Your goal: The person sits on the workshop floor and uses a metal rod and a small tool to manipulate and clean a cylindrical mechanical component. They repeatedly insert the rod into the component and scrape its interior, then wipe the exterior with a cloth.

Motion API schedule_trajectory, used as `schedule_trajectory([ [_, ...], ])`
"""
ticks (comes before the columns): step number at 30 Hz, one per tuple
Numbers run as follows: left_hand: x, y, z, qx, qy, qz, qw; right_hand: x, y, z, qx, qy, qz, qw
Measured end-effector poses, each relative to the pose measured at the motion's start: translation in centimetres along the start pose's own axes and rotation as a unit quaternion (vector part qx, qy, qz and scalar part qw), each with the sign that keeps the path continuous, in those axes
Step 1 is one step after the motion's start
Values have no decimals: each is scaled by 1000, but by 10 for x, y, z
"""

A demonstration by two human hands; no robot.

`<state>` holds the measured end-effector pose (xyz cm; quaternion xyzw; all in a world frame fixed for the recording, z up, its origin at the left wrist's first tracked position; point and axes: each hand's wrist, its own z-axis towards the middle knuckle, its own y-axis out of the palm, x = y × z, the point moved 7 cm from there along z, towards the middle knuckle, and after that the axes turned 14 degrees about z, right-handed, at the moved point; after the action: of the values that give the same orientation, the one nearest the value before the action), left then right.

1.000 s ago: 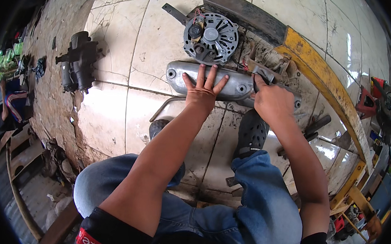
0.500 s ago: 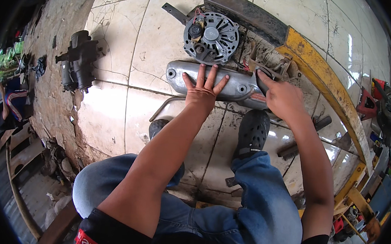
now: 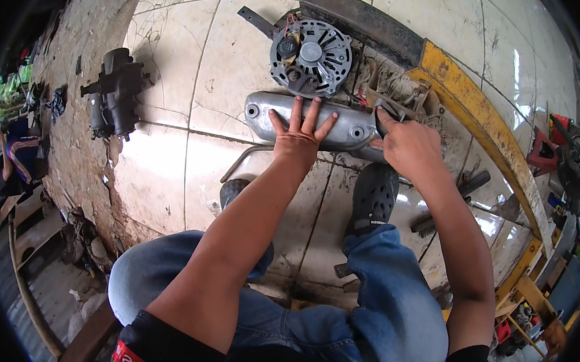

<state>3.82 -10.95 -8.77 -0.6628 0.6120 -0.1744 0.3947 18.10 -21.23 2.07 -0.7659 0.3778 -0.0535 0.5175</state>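
Two hands on a silver metal cover (image 3: 334, 125) lying on the tiled floor (image 3: 170, 166).
Left hand (image 3: 301, 131) rests flat on the cover's middle, fingers spread, gripping nothing. Right hand (image 3: 408, 146), at the cover's right end, is closed around a small dark pad (image 3: 385, 111). An alternator (image 3: 311, 57) sits just beyond the cover; a black shoe (image 3: 371, 199) just before it.

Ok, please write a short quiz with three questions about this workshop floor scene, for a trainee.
1. True or false: the left hand lies flat, fingers spread, on the silver metal cover.
2. What does the right hand grip? A) dark sanding pad B) hammer C) paint can
3. Which round finned part lies just beyond the cover?

Key: 1 true; 2 A; 3 the alternator.
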Motion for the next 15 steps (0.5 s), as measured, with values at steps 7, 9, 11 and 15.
schedule_trajectory([
  [7, 0, -4, -1, -4, 8, -11, 1000, 3, 0, 5, 29, -13, -18, 999],
  [9, 0, 1, 0, 17, 14, -7, 1000, 3, -4, 2, 16, -31, 1, 999],
  [11, 0, 2, 0, 29, 15, 4, 999, 2, -9, 3, 28, -9, -11, 1000],
  [15, 1, 0, -1, 24, 15, 9, 1000, -1, -1, -2, 34, -40, 12, 999],
])
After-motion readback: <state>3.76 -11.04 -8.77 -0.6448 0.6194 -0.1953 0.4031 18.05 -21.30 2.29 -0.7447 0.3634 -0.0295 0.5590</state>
